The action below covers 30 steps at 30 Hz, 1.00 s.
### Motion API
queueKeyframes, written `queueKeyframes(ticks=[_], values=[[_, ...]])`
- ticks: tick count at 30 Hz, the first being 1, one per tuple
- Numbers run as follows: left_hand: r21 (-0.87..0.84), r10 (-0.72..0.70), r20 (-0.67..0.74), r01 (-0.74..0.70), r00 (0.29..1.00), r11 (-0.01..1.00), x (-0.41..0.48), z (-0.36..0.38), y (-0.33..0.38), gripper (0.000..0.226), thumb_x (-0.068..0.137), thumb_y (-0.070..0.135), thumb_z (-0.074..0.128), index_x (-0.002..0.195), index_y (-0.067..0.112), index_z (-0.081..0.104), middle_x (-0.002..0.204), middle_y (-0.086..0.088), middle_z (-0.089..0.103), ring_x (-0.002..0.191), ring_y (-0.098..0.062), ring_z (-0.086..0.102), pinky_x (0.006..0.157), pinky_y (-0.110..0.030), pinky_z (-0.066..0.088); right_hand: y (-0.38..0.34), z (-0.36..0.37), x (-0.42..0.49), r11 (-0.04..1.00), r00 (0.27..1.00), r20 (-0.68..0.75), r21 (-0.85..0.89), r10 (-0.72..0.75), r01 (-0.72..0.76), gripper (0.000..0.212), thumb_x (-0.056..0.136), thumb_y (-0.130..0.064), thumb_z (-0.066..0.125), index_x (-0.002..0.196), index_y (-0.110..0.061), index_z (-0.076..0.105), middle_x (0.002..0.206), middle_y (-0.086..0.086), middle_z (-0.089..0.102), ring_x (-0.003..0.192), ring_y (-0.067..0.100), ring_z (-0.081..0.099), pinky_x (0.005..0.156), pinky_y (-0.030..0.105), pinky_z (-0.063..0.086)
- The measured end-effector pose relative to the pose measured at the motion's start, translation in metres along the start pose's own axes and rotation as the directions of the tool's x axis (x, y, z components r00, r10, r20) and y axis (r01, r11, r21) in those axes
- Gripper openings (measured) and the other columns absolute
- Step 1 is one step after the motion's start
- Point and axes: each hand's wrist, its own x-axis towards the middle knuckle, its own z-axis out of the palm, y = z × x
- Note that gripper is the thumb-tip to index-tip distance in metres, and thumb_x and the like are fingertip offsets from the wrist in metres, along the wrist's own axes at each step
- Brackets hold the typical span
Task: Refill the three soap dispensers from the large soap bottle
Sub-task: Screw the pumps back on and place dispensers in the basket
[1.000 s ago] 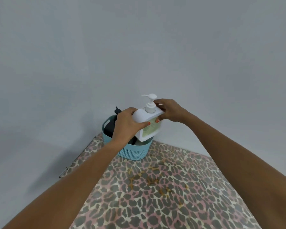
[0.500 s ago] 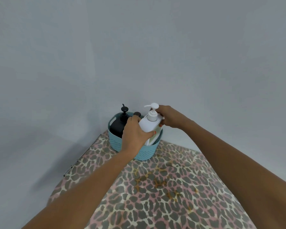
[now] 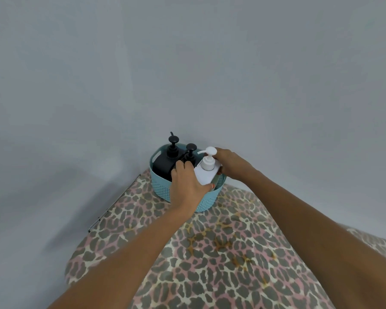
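A white pump soap dispenser (image 3: 206, 172) stands inside a light blue perforated basket (image 3: 163, 190) at the far end of the table. My left hand (image 3: 186, 186) wraps its left side and my right hand (image 3: 231, 165) holds its right side. Two black pump dispensers share the basket: a large one (image 3: 165, 162) at the left and a smaller one (image 3: 190, 155) behind my left hand, partly hidden. The white dispenser's lower part is hidden in the basket.
The basket sits on a table covered with a leopard-print cloth (image 3: 221, 253), close to a grey wall (image 3: 187, 63). The table's left edge (image 3: 114, 201) runs diagonally beside the basket.
Both hands have lowered the white dispenser from above the basket down into it, beside the black dispensers. The view has shifted, so the basket looks farther right.
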Motion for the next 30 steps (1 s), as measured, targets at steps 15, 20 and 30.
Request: queueKeyframes(ticks=[15,20,30], values=[[0.038,0.012,0.034,-0.014,0.999,0.999,-0.003,0.002,0.0,0.054,0.078,0.03,0.07,0.118,0.004,0.044,0.124,-0.012,0.041,0.115,-0.027,0.04,0.087,-0.03,0.038,-0.003,0.022,-0.017,0.999,0.992,-0.119,0.022,0.048,-0.045,0.052,0.081,0.01,0.041,0.127,-0.013,0.051,0.109,0.017,0.062,0.092,0.032,0.057,0.068,0.033,0.04],[-0.036,0.032,0.047,-0.031,0.998,0.999,-0.007,0.0,-0.003,0.045,0.081,0.02,0.068,0.118,0.004,0.049,0.123,-0.012,0.044,0.114,-0.026,0.044,0.089,-0.028,0.038,-0.005,0.018,-0.037,0.993,0.979,-0.193,0.106,0.068,-0.048,0.037,0.085,-0.004,0.056,0.121,-0.01,0.058,0.117,0.011,0.063,0.102,0.029,0.058,0.081,0.035,0.047],[-0.157,0.127,0.028,-0.121,0.992,0.98,-0.036,-0.006,0.023,0.035,0.083,0.018,0.064,0.114,0.007,0.053,0.117,-0.01,0.052,0.109,-0.023,0.05,0.087,-0.032,0.043,-0.011,0.003,-0.095,0.978,0.944,-0.305,0.196,0.128,-0.069,0.027,0.087,-0.012,0.059,0.114,-0.01,0.063,0.118,0.003,0.065,0.112,0.018,0.056,0.098,0.031,0.044]])
